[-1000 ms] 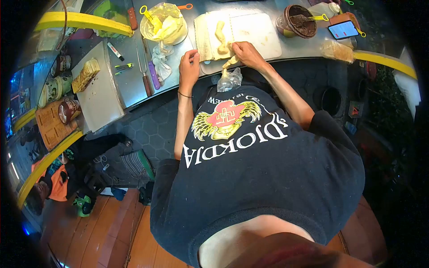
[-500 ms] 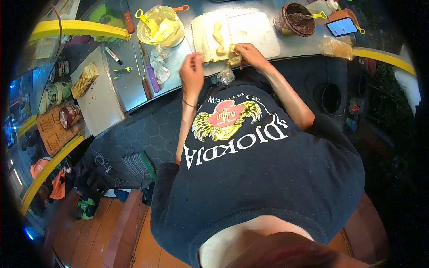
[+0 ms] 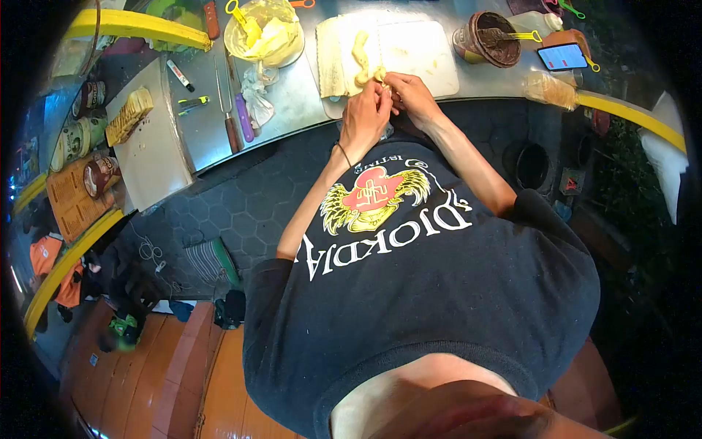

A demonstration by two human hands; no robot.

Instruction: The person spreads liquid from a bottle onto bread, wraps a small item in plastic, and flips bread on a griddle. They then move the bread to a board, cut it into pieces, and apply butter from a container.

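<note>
An opened slab of bread [image 3: 331,62] lies on a white cutting board [image 3: 431,55], with a curved, lumpy yellow strip of food [image 3: 360,50] on it. My right hand [image 3: 413,95] is closed around a soft yellow, banana-like piece [image 3: 379,74] at the bread's near edge. Beside it, my left hand [image 3: 364,113] is closed with fingertips pinching at the same piece; the fingers hide most of it. A bit of clear plastic [image 3: 387,130] shows beneath the hands.
A tub of yellow spread [image 3: 265,36] stands left of the board, a tub of chocolate spread [image 3: 488,42] right. A long knife [image 3: 228,102], a purple-handled knife [image 3: 243,117] and a crumpled plastic bag [image 3: 257,99] lie left. A phone [image 3: 563,57] and wrapped bread [image 3: 552,89] are at right.
My left hand has moved right from the bread's left side to meet my right hand at the yellow piece. The clear plastic below is now mostly hidden. The view has shifted slightly.
</note>
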